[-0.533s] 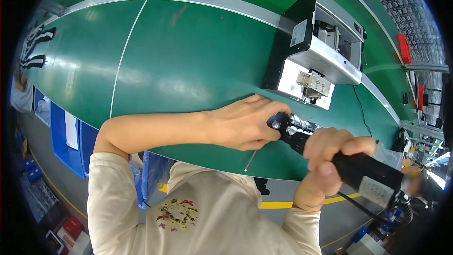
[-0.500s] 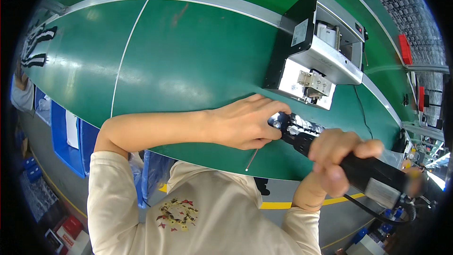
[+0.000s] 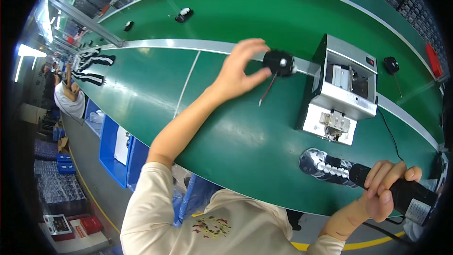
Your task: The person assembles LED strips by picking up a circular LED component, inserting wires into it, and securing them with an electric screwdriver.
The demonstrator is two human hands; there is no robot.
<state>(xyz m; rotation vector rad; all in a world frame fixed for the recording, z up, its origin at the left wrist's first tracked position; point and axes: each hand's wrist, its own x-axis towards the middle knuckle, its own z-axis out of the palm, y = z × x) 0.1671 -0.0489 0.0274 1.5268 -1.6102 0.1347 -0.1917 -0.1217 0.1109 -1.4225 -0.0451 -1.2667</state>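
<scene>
My left hand [image 3: 243, 68] reaches out over the far side of the green table. Its thumb and fingertips are spread around the near-left edge of a small black part [image 3: 278, 63] with a white spot and a thin red wire [image 3: 268, 90]. That part is at the metal rail, beside the machine. At the lower right, my right hand [image 3: 389, 184] wraps its fingers around the body of a black corded hand tool [image 3: 361, 174]. The tool lies low over the tabletop, its shiny, rounded front end [image 3: 325, 166] pointing left.
A silver and black bench machine [image 3: 347, 82] stands right of centre, with a cable [image 3: 389, 134] behind it. Beyond the rail [image 3: 188, 44], similar black parts [image 3: 184, 14] sit on a green surface. Blue bins [image 3: 115, 153] stand left below the table; a person [image 3: 70, 97] sits farther left.
My left hand has moved from the tool's front end to the far rail, with the wired black part at its fingertips. My right hand still holds the tool; the view has shifted.
</scene>
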